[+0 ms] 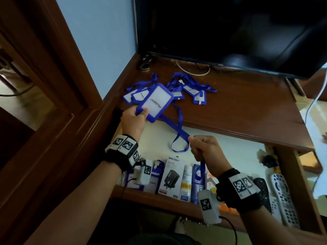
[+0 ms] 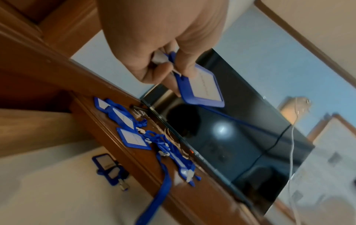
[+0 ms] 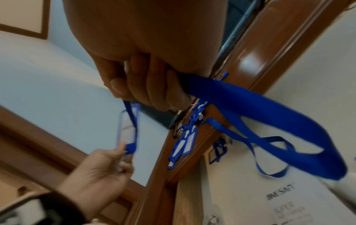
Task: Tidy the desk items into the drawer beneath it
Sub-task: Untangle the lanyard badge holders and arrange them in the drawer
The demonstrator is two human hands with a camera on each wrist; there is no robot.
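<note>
My left hand (image 1: 136,115) pinches the near corner of a blue badge holder (image 1: 156,101) with a white card, held above the desk's front edge; the left wrist view shows the same badge holder (image 2: 204,86) gripped between thumb and fingers. Its blue lanyard (image 1: 179,128) runs down to my right hand (image 1: 200,147), which holds the strap in a closed fist over the open drawer (image 1: 238,152). In the right wrist view the lanyard (image 3: 269,115) loops out of the fist. Several more blue badge holders (image 1: 178,91) with lanyards lie tangled on the desk (image 1: 247,106).
A dark TV screen (image 1: 230,32) stands at the back of the desk. The drawer holds a charger box (image 1: 171,175), small packets (image 1: 185,183), badge holders (image 1: 154,175) and remote controls (image 1: 283,197) at the right. A wooden door frame (image 1: 44,85) rises to the left.
</note>
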